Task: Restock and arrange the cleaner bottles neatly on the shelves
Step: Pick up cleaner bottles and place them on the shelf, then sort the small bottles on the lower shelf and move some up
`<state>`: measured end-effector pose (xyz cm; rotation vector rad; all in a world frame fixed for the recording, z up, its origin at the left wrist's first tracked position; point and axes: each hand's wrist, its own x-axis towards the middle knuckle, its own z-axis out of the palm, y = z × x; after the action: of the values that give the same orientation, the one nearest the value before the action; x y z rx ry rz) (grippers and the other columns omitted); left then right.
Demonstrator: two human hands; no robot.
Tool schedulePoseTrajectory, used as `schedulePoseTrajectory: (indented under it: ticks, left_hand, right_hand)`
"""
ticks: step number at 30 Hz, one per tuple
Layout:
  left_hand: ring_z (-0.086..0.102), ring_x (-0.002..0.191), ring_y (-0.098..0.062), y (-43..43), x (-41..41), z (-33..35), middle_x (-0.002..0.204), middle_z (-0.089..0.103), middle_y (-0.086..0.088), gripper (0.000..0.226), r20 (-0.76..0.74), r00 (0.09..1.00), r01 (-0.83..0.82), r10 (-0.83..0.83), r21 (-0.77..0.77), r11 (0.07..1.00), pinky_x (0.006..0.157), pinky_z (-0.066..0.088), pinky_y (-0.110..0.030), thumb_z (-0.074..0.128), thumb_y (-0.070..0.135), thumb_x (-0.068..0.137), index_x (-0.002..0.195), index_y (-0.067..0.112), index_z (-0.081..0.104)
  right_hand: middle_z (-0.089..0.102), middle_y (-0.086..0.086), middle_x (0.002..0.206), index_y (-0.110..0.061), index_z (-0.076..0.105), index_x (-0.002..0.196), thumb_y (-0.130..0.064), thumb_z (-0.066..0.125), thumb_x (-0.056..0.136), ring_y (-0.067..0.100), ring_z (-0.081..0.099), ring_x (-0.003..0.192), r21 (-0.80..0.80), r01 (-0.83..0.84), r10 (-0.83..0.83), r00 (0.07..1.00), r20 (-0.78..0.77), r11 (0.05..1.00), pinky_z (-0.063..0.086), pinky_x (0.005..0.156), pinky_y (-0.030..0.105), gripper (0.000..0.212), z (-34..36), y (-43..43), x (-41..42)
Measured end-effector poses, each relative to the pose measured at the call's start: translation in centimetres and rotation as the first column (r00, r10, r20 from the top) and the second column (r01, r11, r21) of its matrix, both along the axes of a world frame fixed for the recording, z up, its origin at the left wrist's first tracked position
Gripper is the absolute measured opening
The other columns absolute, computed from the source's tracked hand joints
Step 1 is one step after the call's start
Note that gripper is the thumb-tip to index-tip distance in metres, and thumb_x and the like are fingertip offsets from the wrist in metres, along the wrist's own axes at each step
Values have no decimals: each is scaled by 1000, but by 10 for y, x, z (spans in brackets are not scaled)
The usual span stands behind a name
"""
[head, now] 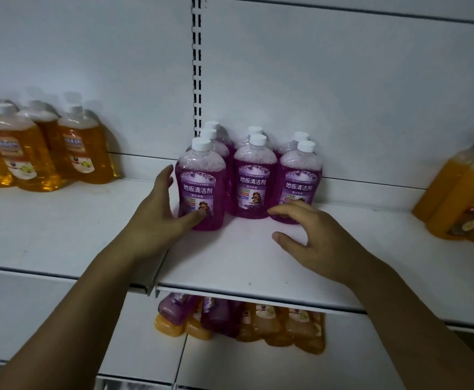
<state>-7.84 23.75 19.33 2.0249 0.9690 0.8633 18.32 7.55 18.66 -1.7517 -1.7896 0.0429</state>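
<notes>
Several purple floor-cleaner bottles with white caps stand in three short rows at the back of the white shelf (230, 266). The front ones are the left bottle (202, 175), the middle bottle (254, 187) and the right bottle (300, 178). My left hand (157, 218) is beside the left bottle, fingers straight along its left side and thumb touching its lower front. My right hand (314, 243) hovers just in front of the right bottle's base with loosely bent fingers and holds nothing.
Orange cleaner bottles (33, 153) stand grouped at the shelf's back left. More orange bottles (461, 192) lean at the right edge. On the shelf below lie mixed purple and orange bottles (244, 319). A slotted upright (197, 66) divides the back panel.
</notes>
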Motion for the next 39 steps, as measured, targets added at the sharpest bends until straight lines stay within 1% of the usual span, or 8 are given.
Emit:
schedulePoseTrajectory:
  ticks: [3,8,16,20,26,31,33,39]
  left_hand:
    - [33,155,-21,-28,-15,5,172,29,2,107,-117,979,-148,168,164,975,119,36,-45,76,58,83,166,33,13]
    - [41,147,-25,-96,-35,-3,161,45,0,85,-261,904,-178,338,488,854,113,43,-51,60,72,87,158,31,37]
    - [51,138,-24,-196,-29,-29,149,56,1,76,-409,875,20,259,565,825,111,47,-51,58,69,88,150,27,50]
    - [59,125,-21,-235,-24,-57,137,64,3,69,-418,879,54,228,564,824,100,49,-41,53,70,92,143,24,57]
    - [65,115,-19,-231,-30,-127,130,67,6,65,-496,842,6,212,403,915,94,52,-40,49,73,93,139,28,56]
    - [66,117,-24,-167,-45,-189,137,63,0,65,-550,809,-167,208,124,978,92,58,-44,65,66,91,144,29,53]
    - [65,120,-27,-135,-50,-209,141,60,-7,69,-547,814,-236,194,-7,972,96,57,-46,69,62,91,146,26,50]
    - [57,132,-36,-28,-52,-273,149,53,-21,80,-517,832,-342,204,-187,921,104,46,-42,74,54,91,154,16,42]
  right_hand:
    - [53,-24,135,-31,57,142,-45,70,96,-3,51,120,16,44,-45,998,47,999,49,102,26,50,-2,-23,-14]
    - [55,-23,135,-35,55,144,-58,65,93,-8,41,122,98,75,-84,993,87,992,34,98,17,57,-11,-73,-34]
    - [61,-7,135,-22,59,142,-51,63,92,11,55,124,148,-106,80,982,172,983,42,104,30,57,-26,-158,-45]
    - [62,-6,131,-21,63,137,-50,63,95,14,57,120,129,-140,118,980,162,982,45,101,32,52,-51,-191,-42]
    - [58,-14,134,-32,57,139,-59,57,96,5,51,122,-49,-117,116,993,-15,992,46,98,25,51,-104,-194,-44]
    - [55,-20,131,-39,51,138,-57,69,92,1,53,117,-215,-85,30,968,-249,973,45,89,14,52,-158,-146,-54]
    - [54,-22,127,-41,50,136,-56,73,91,-1,54,114,-281,-70,-38,932,-361,957,40,82,6,53,-183,-119,-61]
    - [60,-12,133,-36,51,136,-51,82,85,0,62,112,-346,17,-255,713,-654,938,49,84,13,62,-269,-22,-83]
